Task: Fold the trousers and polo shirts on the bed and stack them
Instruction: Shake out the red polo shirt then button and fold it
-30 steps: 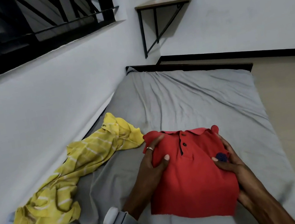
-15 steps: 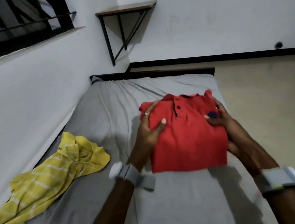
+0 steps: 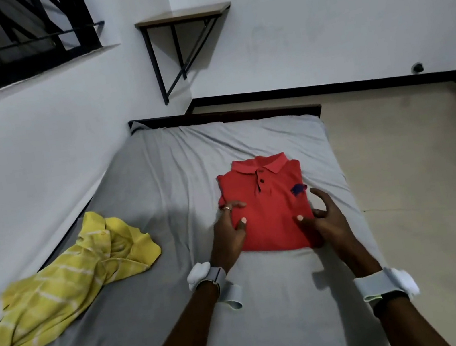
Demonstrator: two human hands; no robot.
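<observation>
A folded red polo shirt [image 3: 271, 204] lies flat on the grey bed [image 3: 162, 183], collar away from me, near the bed's right side. My left hand [image 3: 229, 231] is at the shirt's near left edge, fingers spread and relaxed, tips touching the cloth. My right hand [image 3: 323, 217] hovers at the near right edge with its fingers spread, thumb tip on the shirt. Neither hand grips the shirt. A crumpled yellow striped polo shirt [image 3: 66, 278] lies unfolded along the bed's left side by the wall.
A white wall with a barred window [image 3: 3, 44] runs along the bed's left. A small wall shelf [image 3: 182, 17] hangs in the far corner. Beige floor [image 3: 436, 198] lies right of the bed. The dark bed frame [image 3: 226, 114] ends the mattress.
Both hands carried the folded red polo away from me, set it down on the bed, and let go. Their fingers have opened and drawn back toward its near edge.
</observation>
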